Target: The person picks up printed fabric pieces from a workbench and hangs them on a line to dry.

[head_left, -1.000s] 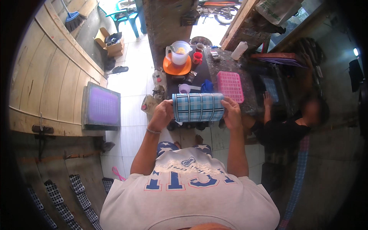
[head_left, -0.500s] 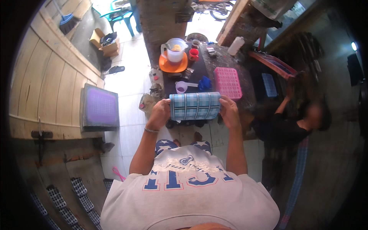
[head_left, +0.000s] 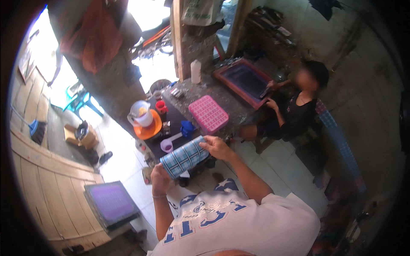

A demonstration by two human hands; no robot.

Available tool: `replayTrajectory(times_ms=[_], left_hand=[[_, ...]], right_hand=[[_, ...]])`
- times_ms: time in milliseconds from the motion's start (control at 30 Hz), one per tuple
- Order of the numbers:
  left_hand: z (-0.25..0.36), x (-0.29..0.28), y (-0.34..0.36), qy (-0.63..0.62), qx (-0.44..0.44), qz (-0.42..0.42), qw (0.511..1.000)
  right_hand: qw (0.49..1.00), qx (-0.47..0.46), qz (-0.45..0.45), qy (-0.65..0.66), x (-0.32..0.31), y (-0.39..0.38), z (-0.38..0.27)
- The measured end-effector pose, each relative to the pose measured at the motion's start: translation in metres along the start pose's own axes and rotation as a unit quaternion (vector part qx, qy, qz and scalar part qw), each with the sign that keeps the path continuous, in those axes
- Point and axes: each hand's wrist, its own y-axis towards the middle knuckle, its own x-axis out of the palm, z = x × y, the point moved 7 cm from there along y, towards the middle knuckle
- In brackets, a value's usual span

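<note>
Between my two hands is a light blue plaid piece [head_left: 184, 157] with dark and white lines; its surface curves like a roll. My left hand [head_left: 161, 177] is closed on its lower left end, and my right hand [head_left: 216, 147] grips the upper right end. The piece tilts, right end higher in view, above the near edge of a dark table. Just beyond it on the table are a small purple cup [head_left: 167, 146] with a pale handle and a crumpled blue item [head_left: 187, 128]. A pink gridded plastic tray [head_left: 208, 114] lies farther right.
On the table stand a translucent jug [head_left: 141, 114] on an orange plate [head_left: 147, 133], a red cup [head_left: 161, 106] and a white bottle [head_left: 195, 71]. At right a co-worker [head_left: 299, 113] handles a framed screen [head_left: 243, 81]. A purple framed panel [head_left: 112, 202] is at lower left.
My view has turned right, bringing the co-worker and framed screen further in. The plaid piece, level before, now slants up to the right, still held in both hands.
</note>
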Motion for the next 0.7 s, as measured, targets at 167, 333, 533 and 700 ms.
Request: replayTrajectory(times_ms=[167,333,533,700], left_hand=[[0.013,0.000,0.003,0.160,0.080,-0.063,0.982],[0.004,-0.016,0.014,0.122,0.048,0.005,0.991],[0.000,-0.019,0.005,-0.133,-0.009,-0.152,0.979],[0.020,-0.018,-0.018,0.136,0.111,0.012,0.984]], right_hand=[[0.998,-0.013,-0.022,0.065,-0.003,-0.010,-0.001],[0.993,-0.002,0.014,-0.116,-0.008,-0.009,0.003],[0.995,0.046,0.014,-0.086,0.012,-0.002,0.027],[0.996,0.066,-0.032,-0.058,0.034,0.006,0.036]])
